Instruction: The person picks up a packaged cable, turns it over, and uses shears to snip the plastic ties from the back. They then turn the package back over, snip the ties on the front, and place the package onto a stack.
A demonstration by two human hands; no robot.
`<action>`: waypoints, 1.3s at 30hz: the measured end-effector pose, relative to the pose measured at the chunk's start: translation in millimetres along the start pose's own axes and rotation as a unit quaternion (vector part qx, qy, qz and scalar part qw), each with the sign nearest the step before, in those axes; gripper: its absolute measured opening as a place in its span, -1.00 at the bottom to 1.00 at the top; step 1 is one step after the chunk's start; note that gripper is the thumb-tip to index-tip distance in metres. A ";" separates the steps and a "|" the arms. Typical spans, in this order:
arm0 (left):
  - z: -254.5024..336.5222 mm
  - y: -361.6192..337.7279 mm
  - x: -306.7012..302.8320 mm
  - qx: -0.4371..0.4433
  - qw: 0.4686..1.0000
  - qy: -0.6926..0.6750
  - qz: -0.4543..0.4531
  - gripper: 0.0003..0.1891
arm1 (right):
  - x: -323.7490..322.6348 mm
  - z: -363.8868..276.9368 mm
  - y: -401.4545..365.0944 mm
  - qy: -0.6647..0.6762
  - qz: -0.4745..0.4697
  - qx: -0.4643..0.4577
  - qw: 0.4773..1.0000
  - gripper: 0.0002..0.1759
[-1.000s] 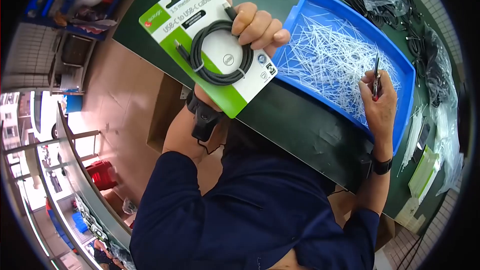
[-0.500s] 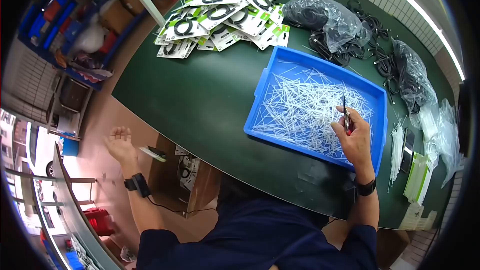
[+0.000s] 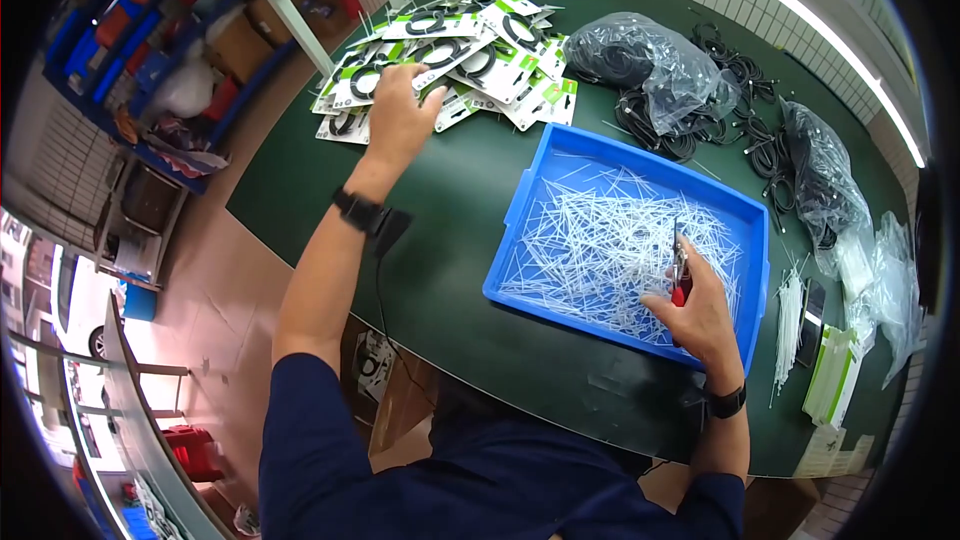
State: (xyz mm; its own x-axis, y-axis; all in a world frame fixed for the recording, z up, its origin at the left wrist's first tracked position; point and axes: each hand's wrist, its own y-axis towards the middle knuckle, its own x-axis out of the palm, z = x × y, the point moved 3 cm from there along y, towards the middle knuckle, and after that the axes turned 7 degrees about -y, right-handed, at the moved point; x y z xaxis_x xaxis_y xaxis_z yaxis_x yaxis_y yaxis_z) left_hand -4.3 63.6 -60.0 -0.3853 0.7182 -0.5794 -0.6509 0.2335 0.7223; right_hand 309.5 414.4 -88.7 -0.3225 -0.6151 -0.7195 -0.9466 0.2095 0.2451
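Observation:
My left hand [image 3: 402,120] is at the front edge of a heap of carded black cables [image 3: 500,65], its fingers bent over the cards. Whether it grips one is hidden. Over the blue tray [image 3: 512,230], my right hand [image 3: 700,310] is closed around small red-handled cutters [image 3: 680,280], their dark tip pointing away from me. Many thin white plastic strips [image 3: 590,240] lie loose in that tray, beneath the right hand.
Clear bags of black cables [image 3: 650,60] and loose coiled cables [image 3: 770,155] lie at the back right. White ties [image 3: 789,325], a phone [image 3: 815,305] and green-white cards [image 3: 832,375] sit right of the tray. Below the table edge is a cardboard box [image 3: 400,405].
My left hand has moved from beyond the table's left edge up to the card heap. The carded cable dropping near it is out of sight. My right hand has shifted slightly toward me.

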 end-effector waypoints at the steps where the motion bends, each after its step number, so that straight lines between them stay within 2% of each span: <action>1: -5.1 9.1 17.3 0.002 1.000 -0.004 0.000 -0.58 | 0.4 1.1 0.1 -0.020 -0.006 -0.016 1.000 -0.31; 4: -11.2 30.8 62.2 0.054 0.986 0.154 -0.037 -0.49 | -4.4 0.7 1.1 -0.065 -0.013 -0.046 0.997 -0.32; 5: -18.7 32.4 71.7 0.057 0.986 0.150 -0.037 -0.49 | -5.8 -0.7 2.1 -0.062 -0.056 -0.010 0.996 -0.33; 7: -44.7 34.9 86.6 0.009 0.976 0.199 -0.091 -0.54 | -8.0 -2.2 3.4 -0.053 -0.140 0.064 0.987 -0.36; 8: -49.3 38.2 90.6 -0.015 0.967 0.224 -0.118 -0.57 | -9.6 -2.8 4.2 -0.054 -0.135 0.066 0.987 -0.36; 11: -49.4 32.8 93.1 0.016 0.957 0.255 -0.138 -0.60 | -8.6 -4.1 2.7 0.049 -0.119 0.095 0.987 -0.35; 13: -41.5 17.1 84.4 0.028 0.949 0.276 -0.150 -0.62 | -9.9 -7.6 2.1 0.065 -0.117 0.089 0.987 -0.34; 16: -13.5 -13.3 65.8 -0.060 0.974 0.149 -0.160 -0.61 | -10.4 -10.3 2.6 0.090 -0.111 0.075 0.987 -0.32; 19: 1.5 -41.9 41.9 -0.039 0.987 0.088 -0.133 -0.65 | -3.8 -5.7 0.7 0.059 -0.086 0.012 0.994 -0.25; 21: 21.0 -48.5 20.1 -0.035 0.991 0.057 -0.116 -0.66 | -1.3 -3.8 -0.9 0.037 -0.091 0.005 0.995 -0.23; 24: 61.1 -43.8 -15.3 -0.200 0.972 -0.020 -0.119 -0.68 | -0.2 -5.9 -5.3 -0.009 -0.099 -0.006 0.995 -0.20; 25: 68.6 -45.0 -16.8 -0.203 0.971 -0.023 -0.123 -0.68 | -1.9 -11.5 -4.2 -0.008 -0.102 -0.007 0.995 -0.19; 26: 76.4 -45.9 -16.7 -0.191 0.968 -0.129 -0.095 -0.67 | -4.1 -17.9 -2.9 -0.008 -0.104 -0.006 0.995 -0.19; 28: 94.1 -48.3 -13.5 -0.165 0.926 -0.337 -0.038 -0.65 | -6.3 -25.5 -3.7 -0.010 -0.107 0.007 0.994 -0.18; 29: 106.1 -48.8 -9.7 -0.167 0.923 -0.343 -0.046 -0.65 | -8.1 -29.5 -3.2 0.001 -0.085 -0.010 0.996 -0.18; 31: 136.6 -56.0 -0.5 -0.230 0.828 -0.508 -0.054 -0.64 | -12.3 -35.4 -6.1 0.022 -0.038 -0.041 0.998 -0.18; 32: 150.7 -60.0 5.1 -0.261 0.768 -0.582 -0.057 -0.64 | -14.8 -36.5 -8.6 0.019 -0.036 -0.027 0.999 -0.18; 33: 163.5 -62.8 10.1 -0.265 0.762 -0.587 -0.068 -0.64 | -18.2 -38.9 -10.7 0.008 -0.031 -0.031 0.999 -0.17; 36: 193.3 -76.1 26.4 -0.316 0.676 -0.661 -0.079 -0.67 | -23.0 -34.8 -16.6 -0.019 -0.023 -0.027 0.999 -0.16; 39: 205.2 -89.5 40.3 -0.329 0.657 -0.669 -0.110 -0.67 | -21.7 -21.4 -21.1 -0.064 0.035 -0.074 0.995 -0.13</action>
State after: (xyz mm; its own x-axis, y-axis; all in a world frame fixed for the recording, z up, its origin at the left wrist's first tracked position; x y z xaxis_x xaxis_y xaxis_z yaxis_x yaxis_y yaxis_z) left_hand 172.7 206.1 -70.5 0.3983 0.7503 0.5276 -0.9065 0.4098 0.1016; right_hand 336.5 407.0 -64.3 -0.3937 -0.4988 -0.7721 -0.9145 0.1279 0.3837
